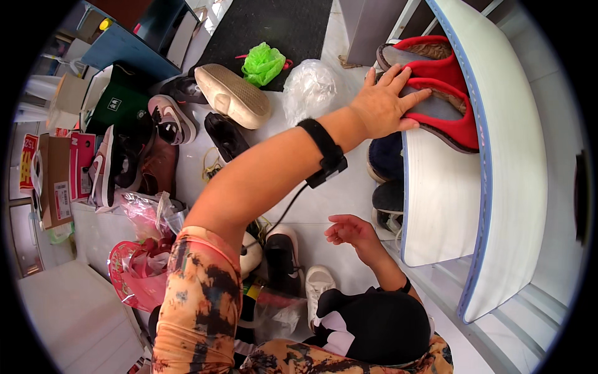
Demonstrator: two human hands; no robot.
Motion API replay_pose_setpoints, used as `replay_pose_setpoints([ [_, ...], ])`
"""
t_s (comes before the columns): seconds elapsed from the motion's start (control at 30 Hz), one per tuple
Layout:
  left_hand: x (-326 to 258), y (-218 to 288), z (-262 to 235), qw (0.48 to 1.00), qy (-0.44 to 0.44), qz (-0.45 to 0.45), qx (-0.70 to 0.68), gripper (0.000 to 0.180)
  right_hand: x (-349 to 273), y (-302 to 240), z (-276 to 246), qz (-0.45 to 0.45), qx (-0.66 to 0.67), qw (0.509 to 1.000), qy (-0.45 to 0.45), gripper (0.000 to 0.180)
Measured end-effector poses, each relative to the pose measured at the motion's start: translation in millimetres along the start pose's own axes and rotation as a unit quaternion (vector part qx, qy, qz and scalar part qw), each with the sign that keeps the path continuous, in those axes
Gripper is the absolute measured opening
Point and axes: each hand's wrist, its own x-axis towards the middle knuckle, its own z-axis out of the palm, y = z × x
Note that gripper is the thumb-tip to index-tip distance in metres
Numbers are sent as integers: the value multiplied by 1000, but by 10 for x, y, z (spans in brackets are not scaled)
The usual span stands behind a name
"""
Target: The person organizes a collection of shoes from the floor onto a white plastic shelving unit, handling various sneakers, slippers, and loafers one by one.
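Note:
My left hand (381,105) reaches across to the upper right and lies flat, fingers spread, on the grey soles of a pair of red slippers (448,81). The slippers rest on the top of a white shoe rack (442,199). A black band (324,146) with a cable sits on that wrist. My right hand (350,230) hovers lower down in front of the rack, fingers loosely curled, holding nothing. Two dark shoes (386,177) sit inside the rack just behind it.
Shoes are scattered on the pale floor: a beige one sole-up (233,93), a black one (225,134), a pink-and-white sneaker (171,118), black-and-white sneakers (283,255). A green bag (261,62), a clear bag (309,87), a red bag (134,274) and cardboard boxes (56,181) lie around.

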Motion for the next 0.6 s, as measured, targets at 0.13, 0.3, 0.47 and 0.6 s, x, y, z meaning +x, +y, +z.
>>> replay_pose_setpoints([
  [0.13, 109, 89, 151, 995, 25, -88, 29, 60, -36, -16, -74, -6, -6, 1000, 8, 31],
  [0.3, 401, 202, 314, 989, 21, -147, -1, 55, 16, 10, -71, 5, 9, 1000, 16, 31],
  [0.47, 451, 144, 408, 985, 14, -167, -48, 53, 52, 1, -52, -5, -7, 1000, 2, 32],
  [0.6, 381, 7, 435, 976, 93, -160, -118, 45, 6, -38, -44, 0, 1, 1000, 19, 32],
])
